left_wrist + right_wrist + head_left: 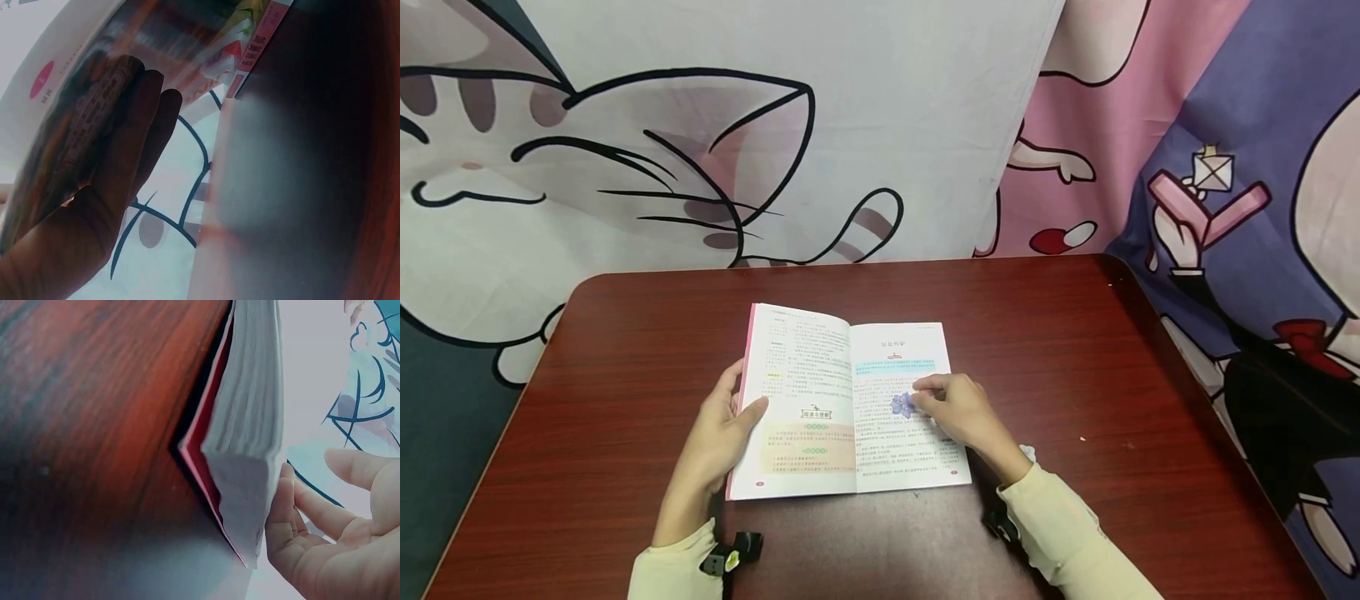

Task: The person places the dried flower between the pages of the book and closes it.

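Observation:
A book (808, 358) lies spread on the table, with printed text on both pages. My left hand (721, 425) grips its left edge, the thumb on the page and the fingers behind the cover. In the left wrist view, those fingers (134, 125) press along the colourful back cover. My right hand (958, 412) rests at the right page, its fingertips beside a small purple flower-shaped piece (902, 405). In the right wrist view, thumb and forefinger of that hand (340, 531) stand apart, and other fingers touch the page side. No flower piece shows there.
The reddish-brown table (1097, 400) extends around the book. Behind it hangs a white cloth (917, 108) with a cartoon cat, with pink and purple cartoon fabric (1150, 108) at the right. A dark wrist camera (730, 557) sits on the left sleeve.

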`<state>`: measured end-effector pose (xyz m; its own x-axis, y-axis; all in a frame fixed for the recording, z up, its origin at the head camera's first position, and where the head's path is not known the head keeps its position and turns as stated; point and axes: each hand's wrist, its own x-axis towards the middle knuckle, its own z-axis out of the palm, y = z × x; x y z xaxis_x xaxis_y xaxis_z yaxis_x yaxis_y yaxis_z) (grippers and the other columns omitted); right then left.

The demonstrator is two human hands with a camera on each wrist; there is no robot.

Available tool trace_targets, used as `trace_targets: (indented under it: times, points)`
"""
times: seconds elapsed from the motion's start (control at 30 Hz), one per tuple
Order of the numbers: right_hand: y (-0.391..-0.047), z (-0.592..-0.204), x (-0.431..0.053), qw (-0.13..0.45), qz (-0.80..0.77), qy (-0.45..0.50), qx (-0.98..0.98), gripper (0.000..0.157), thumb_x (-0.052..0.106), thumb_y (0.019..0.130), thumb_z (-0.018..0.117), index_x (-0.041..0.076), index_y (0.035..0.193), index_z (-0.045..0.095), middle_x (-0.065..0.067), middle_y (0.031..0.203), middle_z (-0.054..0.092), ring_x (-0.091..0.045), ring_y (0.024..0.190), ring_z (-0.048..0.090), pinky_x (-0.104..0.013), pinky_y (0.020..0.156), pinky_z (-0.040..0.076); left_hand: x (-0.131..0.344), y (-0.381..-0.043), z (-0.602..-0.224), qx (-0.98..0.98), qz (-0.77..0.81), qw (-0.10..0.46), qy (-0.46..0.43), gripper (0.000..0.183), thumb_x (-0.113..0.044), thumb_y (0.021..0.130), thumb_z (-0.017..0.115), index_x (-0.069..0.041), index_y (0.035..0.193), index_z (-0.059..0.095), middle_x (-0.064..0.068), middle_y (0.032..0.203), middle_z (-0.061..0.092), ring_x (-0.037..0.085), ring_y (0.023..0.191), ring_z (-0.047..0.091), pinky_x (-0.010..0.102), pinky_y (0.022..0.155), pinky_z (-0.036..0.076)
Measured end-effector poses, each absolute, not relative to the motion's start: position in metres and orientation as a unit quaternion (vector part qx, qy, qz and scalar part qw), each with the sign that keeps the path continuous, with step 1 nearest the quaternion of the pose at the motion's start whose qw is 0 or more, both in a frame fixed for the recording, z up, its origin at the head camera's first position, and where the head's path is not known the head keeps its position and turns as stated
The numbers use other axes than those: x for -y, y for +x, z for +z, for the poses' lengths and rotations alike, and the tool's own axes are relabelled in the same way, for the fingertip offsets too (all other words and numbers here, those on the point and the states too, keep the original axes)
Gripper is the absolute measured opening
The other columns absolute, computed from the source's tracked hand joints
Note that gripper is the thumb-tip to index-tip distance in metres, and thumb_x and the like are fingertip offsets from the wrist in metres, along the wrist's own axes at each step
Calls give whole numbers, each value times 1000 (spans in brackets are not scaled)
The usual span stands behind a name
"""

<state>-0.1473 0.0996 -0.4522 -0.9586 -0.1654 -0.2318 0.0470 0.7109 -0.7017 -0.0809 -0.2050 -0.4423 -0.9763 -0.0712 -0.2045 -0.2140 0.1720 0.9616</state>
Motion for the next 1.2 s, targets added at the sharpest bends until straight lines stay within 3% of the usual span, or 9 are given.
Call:
trace_targets:
  times: [0.17, 0.57, 0.87, 1.2]
  points:
    - [-146, -454, -102, 121, -397, -34, -909, 22, 19, 89, 71, 11, 108, 78, 0, 83, 73, -11, 71, 61, -27, 61, 46, 204, -81, -443, -763, 636, 58, -97, 63, -1, 104, 46, -10, 159, 16, 32, 122, 61, 25, 78, 74, 36, 61, 61]
    - [-146, -452, -121, -27, -377, -22, -925, 22, 13, 87, 73, 8, 107, 77, -5, 92, 72, -18, 77, 64, -35, 73, 48, 205, -81, -444, -766, 633, 57, -93, 63, 0, 103, 45, -8, 159, 16, 33, 120, 61, 24, 77, 73, 37, 60, 61]
    - [-134, -454, -123, 20, -241, -17, -970, 52, 26, 83, 81, -1, 126, 68, -17, 117, 65, -38, 104, 65, -55, 83, 53, 206, -81, -446, -765, 636, 55, -90, 63, 1, 103, 45, -8, 158, 17, 33, 119, 62, 26, 77, 74, 38, 60, 61]
    - [-132, -455, -117, 15, -196, -36, -980, 49, 25, 82, 82, 2, 124, 70, -15, 115, 64, -36, 99, 67, -54, 77, 55, 205, -80, -445, -755, 647, 53, -92, 62, 2, 103, 45, -8, 158, 18, 34, 119, 61, 24, 77, 73, 38, 60, 61]
